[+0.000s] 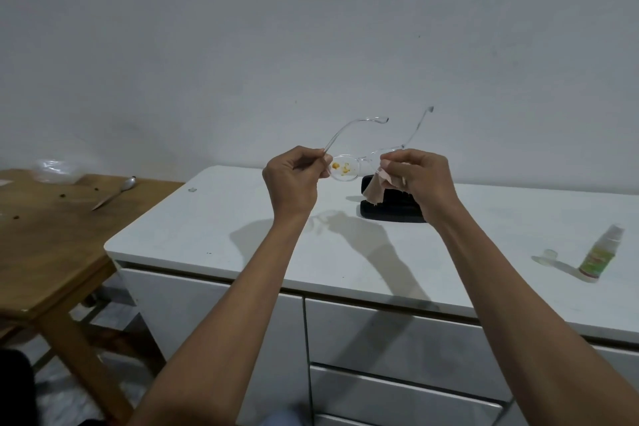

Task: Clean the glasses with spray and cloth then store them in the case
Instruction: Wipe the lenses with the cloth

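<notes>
While the left hand point(294, 176) pinches the clear plastic glasses point(349, 166) at the hinge, yellow gunk on that lens, the right hand point(418, 180) grips a beige cloth point(378, 188) over the other lens. Black case point(387, 209) sits just beneath the right hand; green-labelled spray bottle point(600, 254) far right, label unreadable.

Bare grey wall point(311, 28); white drawer cabinet point(397, 339) beside a wooden table point(52, 235); pale floor.
</notes>
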Tool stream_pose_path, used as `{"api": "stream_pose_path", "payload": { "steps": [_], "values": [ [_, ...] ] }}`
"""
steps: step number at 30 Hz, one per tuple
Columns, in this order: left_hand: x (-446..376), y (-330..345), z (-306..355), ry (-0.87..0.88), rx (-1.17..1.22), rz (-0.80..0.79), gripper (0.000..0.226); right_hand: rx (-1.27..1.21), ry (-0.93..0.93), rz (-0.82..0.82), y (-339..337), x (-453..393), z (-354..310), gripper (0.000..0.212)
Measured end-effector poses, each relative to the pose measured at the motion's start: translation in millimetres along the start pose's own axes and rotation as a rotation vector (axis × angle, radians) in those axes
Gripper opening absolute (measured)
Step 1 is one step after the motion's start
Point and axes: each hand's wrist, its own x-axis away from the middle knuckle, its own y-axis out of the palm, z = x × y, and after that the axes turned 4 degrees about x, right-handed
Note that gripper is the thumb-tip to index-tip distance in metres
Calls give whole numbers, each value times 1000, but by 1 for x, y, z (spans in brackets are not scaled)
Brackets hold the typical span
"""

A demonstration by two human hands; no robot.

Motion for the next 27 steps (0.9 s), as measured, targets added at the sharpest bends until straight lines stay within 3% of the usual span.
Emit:
{"api": "stream_pose_path", "payload": {
  "steps": [7,14,22,27],
  "values": [
    [9,11,0,-36,67,25,14,83,-118,286,9,9,8,17],
    [10,13,3,-49,112,41,12,70,-189,247,3,14,13,19],
    [21,20,2,-12,114,59,5,-29,-147,300,9,18,14,2],
    [23,17,-2,-28,115,63,9,54,-195,198,7,23,17,11]
  ]
}}
